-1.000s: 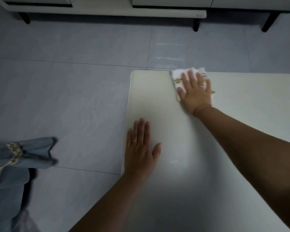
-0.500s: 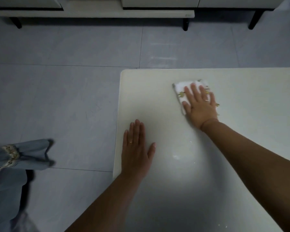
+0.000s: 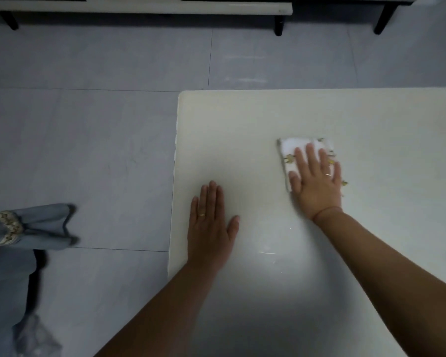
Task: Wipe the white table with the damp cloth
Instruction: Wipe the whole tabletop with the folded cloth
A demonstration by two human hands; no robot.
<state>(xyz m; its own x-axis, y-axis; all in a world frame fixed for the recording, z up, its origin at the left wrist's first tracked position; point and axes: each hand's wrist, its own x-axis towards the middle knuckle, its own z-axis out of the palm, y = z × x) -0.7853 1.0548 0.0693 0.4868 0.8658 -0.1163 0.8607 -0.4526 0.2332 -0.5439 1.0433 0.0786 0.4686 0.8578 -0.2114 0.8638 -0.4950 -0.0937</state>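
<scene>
The white table (image 3: 242, 124) fills the right and lower part of the view, its left edge and far left corner in sight. A folded white cloth (image 3: 290, 149) with small yellow marks lies on it. My right hand (image 3: 317, 181) presses flat on the cloth with straight fingers, covering most of it. My left hand (image 3: 210, 228) rests flat on the tabletop near the left edge, fingers straight, holding nothing. A few small wet streaks (image 3: 267, 252) shine on the table between my forearms.
Grey tiled floor (image 3: 88, 150) lies left of and beyond the table. A low white cabinet (image 3: 139, 6) on black legs runs along the far side. Blue fabric (image 3: 23, 228) with a patterned band hangs at the lower left.
My right hand has slid the cloth from the table's far edge towards me and slightly right. My left hand has stayed flat on the table.
</scene>
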